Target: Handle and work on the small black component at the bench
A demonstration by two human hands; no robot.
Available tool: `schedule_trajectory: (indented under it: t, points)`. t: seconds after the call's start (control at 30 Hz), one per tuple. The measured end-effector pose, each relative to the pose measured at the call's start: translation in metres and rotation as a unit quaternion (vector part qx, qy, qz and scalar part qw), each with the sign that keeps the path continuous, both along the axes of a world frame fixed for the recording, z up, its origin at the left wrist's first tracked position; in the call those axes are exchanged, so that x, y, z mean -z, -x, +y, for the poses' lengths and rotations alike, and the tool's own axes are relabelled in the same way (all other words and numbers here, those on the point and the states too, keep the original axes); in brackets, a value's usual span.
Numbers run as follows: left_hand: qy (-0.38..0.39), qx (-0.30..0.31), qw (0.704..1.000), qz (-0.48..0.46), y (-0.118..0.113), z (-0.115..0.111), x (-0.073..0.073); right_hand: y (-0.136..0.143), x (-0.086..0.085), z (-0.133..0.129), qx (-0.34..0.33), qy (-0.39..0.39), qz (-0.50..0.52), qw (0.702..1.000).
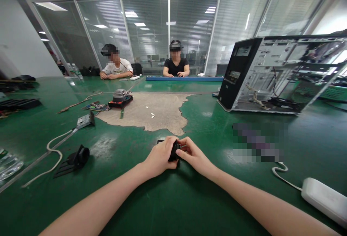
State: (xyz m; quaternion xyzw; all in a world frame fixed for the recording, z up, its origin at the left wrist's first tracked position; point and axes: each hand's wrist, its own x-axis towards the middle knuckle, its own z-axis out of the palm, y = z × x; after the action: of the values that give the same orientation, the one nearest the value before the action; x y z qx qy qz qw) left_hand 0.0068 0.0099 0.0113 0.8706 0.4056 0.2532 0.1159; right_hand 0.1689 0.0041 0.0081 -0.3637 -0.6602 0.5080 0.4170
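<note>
Both of my hands meet over the green table, around a small black part whose kind I cannot make out. My left hand is closed round its left side, with the fingers over the top. From the right, my right hand pinches the part's edge between thumb and fingers. Much of the part is hidden behind the left hand, and a dark corner of it or of another thing shows just beyond. Left of my hands lies a black plastic piece with a round duct-like end.
An open computer tower stands at the right. A white power strip lies near right, beside a blurred-out object. A cooler rests on the worn tan patch. A metal bracket sits left. Two people sit across the table.
</note>
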Motion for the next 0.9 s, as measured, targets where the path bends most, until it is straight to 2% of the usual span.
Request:
schedule_trajectory:
  t: [0.3,0.63,0.8,0.9]
  points:
    - [-0.002,0.001,1.0,-0.008,0.0002,0.0008,0.0015,-0.0002,0.0002,-0.0016,-0.028,-0.007,0.04,0.999]
    - [-0.004,0.005,1.0,-0.001,-0.0002,0.0002,-0.0005,-0.001,0.0035,0.0004,0.013,-0.014,-0.006,1.0]
    - [-0.008,0.005,1.0,-0.004,0.0001,0.0003,0.0014,-0.0006,0.0014,-0.002,-0.031,-0.014,0.033,0.999]
    - [-0.005,0.004,1.0,-0.009,0.0001,0.0009,0.0024,-0.0003,0.0005,-0.0035,-0.032,-0.016,0.047,0.998]
